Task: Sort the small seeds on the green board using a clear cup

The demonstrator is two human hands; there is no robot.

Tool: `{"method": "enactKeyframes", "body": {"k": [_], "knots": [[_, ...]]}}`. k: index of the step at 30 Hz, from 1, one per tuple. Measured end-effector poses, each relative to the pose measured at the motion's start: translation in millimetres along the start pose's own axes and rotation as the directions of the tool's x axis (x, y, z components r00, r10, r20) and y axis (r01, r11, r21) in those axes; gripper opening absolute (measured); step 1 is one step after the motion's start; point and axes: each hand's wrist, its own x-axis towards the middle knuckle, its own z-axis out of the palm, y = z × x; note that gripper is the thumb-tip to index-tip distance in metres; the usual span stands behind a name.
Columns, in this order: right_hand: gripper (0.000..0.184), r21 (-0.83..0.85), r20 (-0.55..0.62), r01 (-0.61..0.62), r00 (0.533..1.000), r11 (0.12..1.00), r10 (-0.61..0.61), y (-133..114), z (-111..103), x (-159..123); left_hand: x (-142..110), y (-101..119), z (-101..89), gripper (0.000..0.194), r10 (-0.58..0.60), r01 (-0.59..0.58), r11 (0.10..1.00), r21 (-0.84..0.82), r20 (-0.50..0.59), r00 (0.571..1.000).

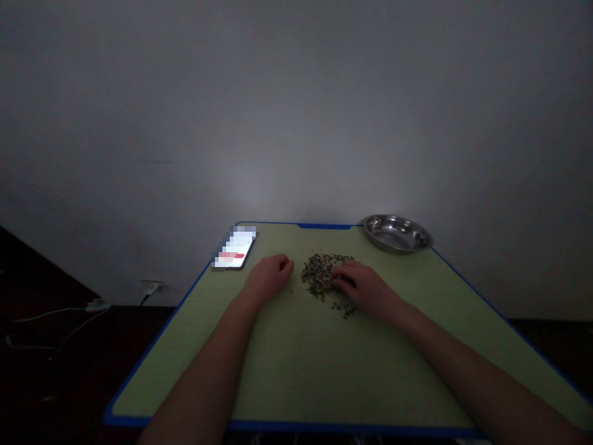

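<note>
Small dark grains, like dried beans or seeds (317, 275), lie spread in a loose patch on the green table (296, 364). At the right side of this patch is my right hand (365, 287), its fingertips and thumb drawn together down among the grains. Whether any are between the fingers is hidden. My left hand (271, 276) rests on the table just left of the patch, apart from it, fingers curled in and thumb side up. What it holds, if anything, does not show. A stray grain lies close to it.
A shallow steel bowl (397, 238) stands at the table's back right corner. A phone with a lit screen (237, 248) lies at the back left edge. A pale wall (296, 123) rises behind the table. White cables and a socket (152, 287) are low on the left.
</note>
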Motion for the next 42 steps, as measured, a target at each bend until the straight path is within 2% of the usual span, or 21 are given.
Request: {"method": "enactKeyframes", "body": {"k": [4,13,18,24,29,35,42], "knots": [[0.012,-0.069,0.013,-0.028,0.999,0.997,0.029,1,0,6,0,-1,0.2,0.033,0.013,-0.013,1.000,-0.008,-0.005,1.000],[0.012,-0.083,0.046,0.023,0.999,0.996,-0.019,-9,6,25,2,-5,3.7,0.033,0.005,-0.006,1.000,-0.011,-0.020,1.000],[0.016,-0.044,0.071,0.092,0.994,0.995,-0.088,-20,14,33,2,-4,2.8,0.032,0.002,-0.003,0.999,-0.034,-0.026,1.000],[0.020,0.040,0.114,0.146,0.982,0.988,-0.150,-24,17,28,2,-3,3.7,0.031,-0.005,0.005,1.000,-0.023,-0.031,1.000],[0.022,0.083,0.147,0.139,0.978,0.987,-0.150,-22,9,21,3,-5,5.9,0.031,0.012,-0.013,1.000,-0.024,-0.039,0.999],[0.019,0.031,0.176,0.066,0.982,0.997,-0.070,-13,-6,17,2,-3,3.8,0.033,-0.009,0.009,1.000,-0.003,-0.018,1.000],[0.018,0.063,0.242,0.090,0.965,0.994,-0.102,-12,-13,12,1,-4,3.7,0.034,0.008,-0.008,1.000,-0.008,-0.018,1.000]]}}
